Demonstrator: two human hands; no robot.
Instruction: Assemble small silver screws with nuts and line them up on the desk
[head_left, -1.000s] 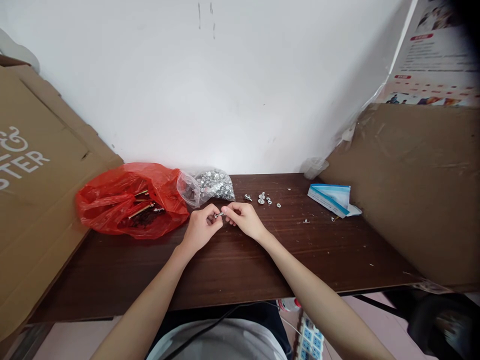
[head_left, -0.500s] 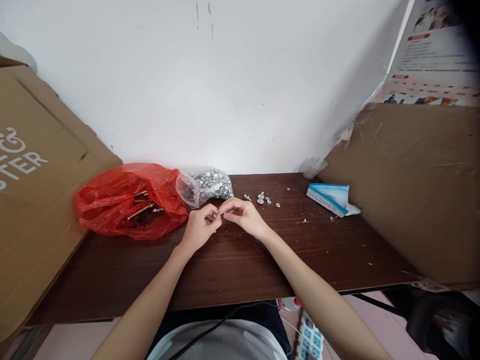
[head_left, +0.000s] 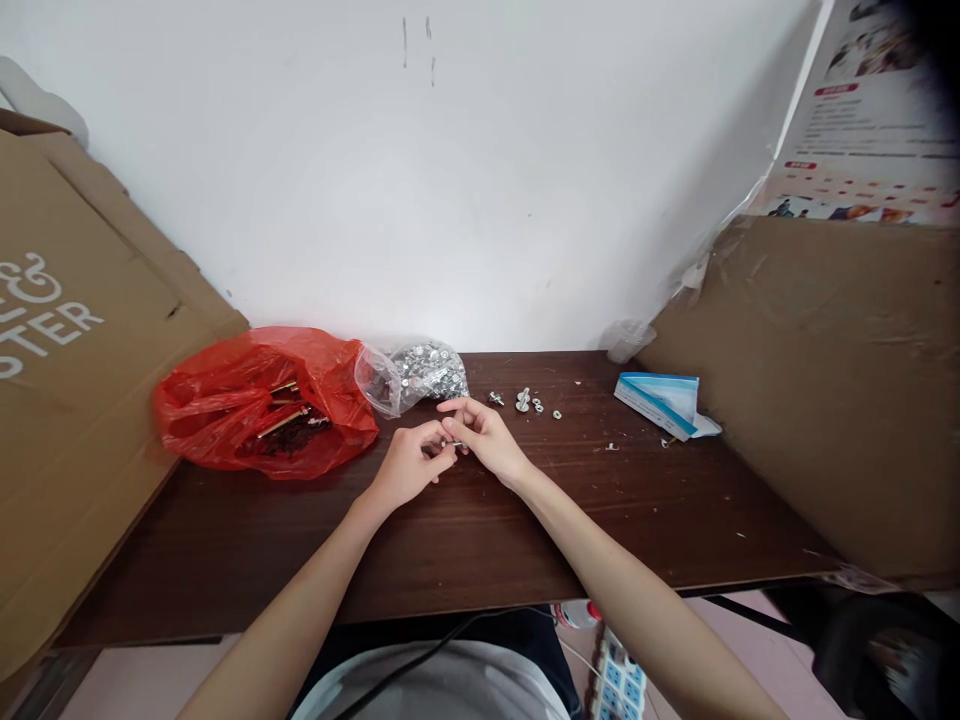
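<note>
Your left hand point(head_left: 405, 468) has thumb and index nearly closed on a small metal part point(head_left: 453, 443), which pokes out rightward from those fingers. Your right hand point(head_left: 489, 440) meets its other end: thumb right at it, index stretched out above; can't tell if those fingers grip. Part's over the tabletop point(head_left: 517, 540), nearer you than the clear hardware bag point(head_left: 435, 370).

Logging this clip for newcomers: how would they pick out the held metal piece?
Find the dark brown table, above which the left hand and right hand meet. The slim metal piece sits at their fingers; loose silvery parts to the right lie unheld.
</note>
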